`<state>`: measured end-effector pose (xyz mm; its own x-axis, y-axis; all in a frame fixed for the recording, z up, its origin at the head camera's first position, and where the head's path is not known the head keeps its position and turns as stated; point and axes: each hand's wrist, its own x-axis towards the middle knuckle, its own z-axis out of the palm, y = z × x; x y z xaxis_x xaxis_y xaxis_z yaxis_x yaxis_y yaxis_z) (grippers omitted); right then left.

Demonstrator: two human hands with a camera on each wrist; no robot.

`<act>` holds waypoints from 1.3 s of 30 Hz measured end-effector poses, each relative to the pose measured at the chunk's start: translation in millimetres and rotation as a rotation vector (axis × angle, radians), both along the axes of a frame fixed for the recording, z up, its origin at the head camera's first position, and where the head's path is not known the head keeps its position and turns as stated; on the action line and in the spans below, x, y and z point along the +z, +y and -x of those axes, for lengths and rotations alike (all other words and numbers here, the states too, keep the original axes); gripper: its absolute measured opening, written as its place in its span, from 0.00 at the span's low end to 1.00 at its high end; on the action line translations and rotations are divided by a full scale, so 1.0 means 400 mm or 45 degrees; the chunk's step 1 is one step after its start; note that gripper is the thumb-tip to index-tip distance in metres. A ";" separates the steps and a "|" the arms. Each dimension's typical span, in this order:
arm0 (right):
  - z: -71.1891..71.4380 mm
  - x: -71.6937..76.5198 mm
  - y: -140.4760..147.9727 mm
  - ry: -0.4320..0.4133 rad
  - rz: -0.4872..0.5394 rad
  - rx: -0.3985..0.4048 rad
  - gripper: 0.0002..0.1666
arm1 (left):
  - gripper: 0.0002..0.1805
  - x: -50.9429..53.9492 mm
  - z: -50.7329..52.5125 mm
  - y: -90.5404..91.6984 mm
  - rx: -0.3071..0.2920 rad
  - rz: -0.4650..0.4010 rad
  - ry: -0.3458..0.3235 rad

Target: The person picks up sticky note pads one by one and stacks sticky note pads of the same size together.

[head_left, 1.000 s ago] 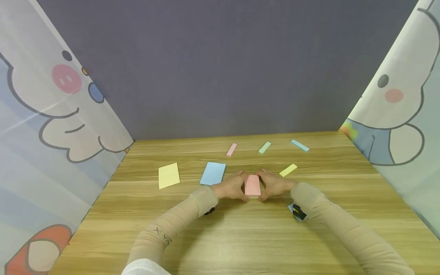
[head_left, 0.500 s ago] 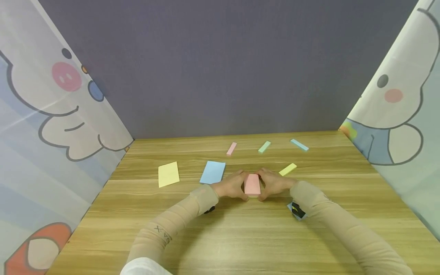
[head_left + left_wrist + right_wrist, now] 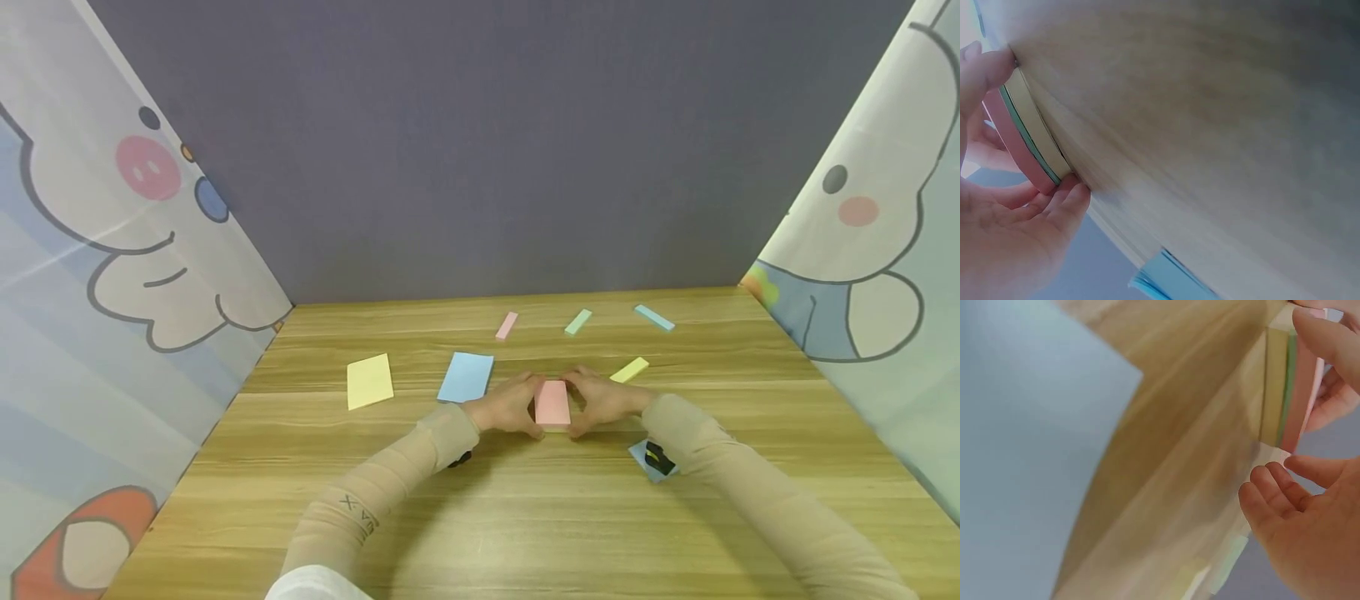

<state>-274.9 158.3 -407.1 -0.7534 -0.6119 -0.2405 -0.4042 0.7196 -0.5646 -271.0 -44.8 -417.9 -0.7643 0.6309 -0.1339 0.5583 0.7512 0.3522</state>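
"Well, you have a stack of pads point(image 3: 552, 404) on the desk point(image 3: 480, 533) in front of you, right between your two hands."

"Yes, and you can count three colours in it: pink on top, a thin green layer in the middle, pale yellow at the bottom."

"Your left hand point(image 3: 510, 406) is clamped on its left side, thumb at the near corner, fingers at the far one."

"And your right hand point(image 3: 606, 402) grips the opposite side in much the same way."

"Just past your left wrist you have a blue pad point(image 3: 466, 377), and further left a yellow pad point(image 3: 370, 382)."

"On your other side, a yellow strip point(image 3: 630, 370) lies at a slant just beyond your right hand."

"Farther from you are a pink strip point(image 3: 507, 326), a green strip point(image 3: 578, 322) and a blue strip point(image 3: 655, 317), spaced apart in a loose row."

"Nearer you, by your right wrist, lies a piece of blue paper point(image 3: 643, 460), partly hidden by a black device point(image 3: 661, 458)."

"Behind it all you face a dark panel point(image 3: 480, 150), with cartoon-printed sheets point(image 3: 60, 333) on either side."
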 end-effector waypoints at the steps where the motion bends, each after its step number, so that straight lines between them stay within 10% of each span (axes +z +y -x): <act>1: -0.002 0.003 0.005 -0.004 0.004 -0.004 0.57 | 0.49 -0.001 0.001 0.002 0.002 0.003 -0.002; 19: -0.047 0.127 0.116 0.061 -0.113 0.087 0.42 | 0.52 0.002 0.000 -0.012 0.045 0.002 -0.054; 29: -0.108 0.106 0.175 0.048 -0.288 0.181 0.42 | 0.52 -0.001 0.007 -0.007 0.013 -0.029 -0.051; 39: -0.144 0.057 0.190 0.277 -0.381 0.301 0.38 | 0.52 -0.011 0.008 -0.011 0.024 -0.058 -0.064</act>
<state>-217.4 234.4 -384.2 -0.6537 -0.7011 -0.2848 -0.6639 0.7119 -0.2288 -274.3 -49.3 -422.3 -0.7692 0.6226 -0.1439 0.5251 0.7441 0.4131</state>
